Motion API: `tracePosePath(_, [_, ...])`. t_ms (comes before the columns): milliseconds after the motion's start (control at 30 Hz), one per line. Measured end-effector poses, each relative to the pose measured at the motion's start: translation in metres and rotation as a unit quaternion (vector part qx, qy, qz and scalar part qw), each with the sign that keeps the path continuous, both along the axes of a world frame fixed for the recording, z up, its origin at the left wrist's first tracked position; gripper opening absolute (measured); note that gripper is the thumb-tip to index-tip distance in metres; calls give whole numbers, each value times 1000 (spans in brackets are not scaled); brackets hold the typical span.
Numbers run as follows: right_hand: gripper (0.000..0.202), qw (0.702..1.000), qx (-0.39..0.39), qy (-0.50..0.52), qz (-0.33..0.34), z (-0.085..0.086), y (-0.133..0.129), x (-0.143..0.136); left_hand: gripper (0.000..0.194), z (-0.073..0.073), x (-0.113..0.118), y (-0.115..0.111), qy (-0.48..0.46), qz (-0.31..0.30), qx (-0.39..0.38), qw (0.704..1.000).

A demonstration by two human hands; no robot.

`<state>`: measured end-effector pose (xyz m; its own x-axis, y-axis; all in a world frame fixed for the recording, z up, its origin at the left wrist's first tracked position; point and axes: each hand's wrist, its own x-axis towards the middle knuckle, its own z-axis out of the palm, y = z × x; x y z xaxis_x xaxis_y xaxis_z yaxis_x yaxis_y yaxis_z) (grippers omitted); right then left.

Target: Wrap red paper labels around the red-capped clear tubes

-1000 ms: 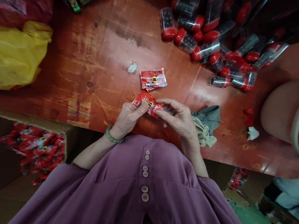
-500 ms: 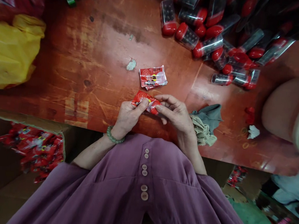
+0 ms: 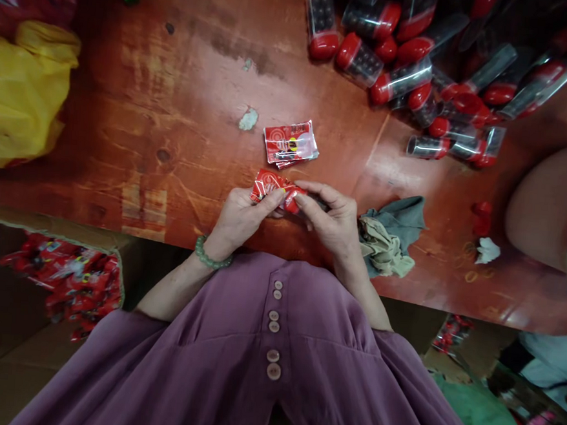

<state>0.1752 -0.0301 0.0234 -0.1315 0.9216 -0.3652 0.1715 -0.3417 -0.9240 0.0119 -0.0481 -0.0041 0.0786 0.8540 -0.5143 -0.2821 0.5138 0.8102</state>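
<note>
My left hand point(image 3: 242, 217) pinches a glossy red printed packet point(image 3: 265, 183) between thumb and fingers, just above the table's near edge. Against the packet's right end, my right hand point(image 3: 335, 224) grips a tube with a rounded red cap point(image 3: 291, 201). Fingers hide most of the tube, and I cannot tell how far it sits inside the packet. A small stack of flat red packets point(image 3: 289, 143) lies on the table just beyond my hands.
Clear tubes with red caps and dark balls point(image 3: 359, 61) are heaped at the back right. Crumpled cloths point(image 3: 389, 236) and a large pale tub point(image 3: 546, 205) are on the right. A yellow bag point(image 3: 22, 100) lies left, above a carton of red packets point(image 3: 72, 279).
My right fingers have closed in around the tube, and its red cap is now more covered by my thumbs. The view has shifted slightly.
</note>
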Motion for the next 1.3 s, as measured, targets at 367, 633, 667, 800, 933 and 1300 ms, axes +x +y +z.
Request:
tracePosePath(367, [31,998,-28,50,2,-9,2,-5,37,11,-3,10,-133,-11,-61,989])
tracePosePath(633, [27,988,135,-77,0,-4,-4,-15,32,9,7,8,-126,42,-50,990])
tracePosePath(667, [26,983,159,-96,-11,-4,-5,-18,33,8,9,7,-127,48,-47,990])
tracePosePath(800, [30,985,129,-77,-82,-6,-9,-32,29,2,13,4,-74,43,-34,996])
tracePosePath(933, [34,991,82,-19,-103,-9,-6,-43,34,2,13,7,-58,52,-8,997])
tracePosePath(1300, [40,997,54,39,44,-7,-4,-17,28,13,9,16,-153,130,-16,979])
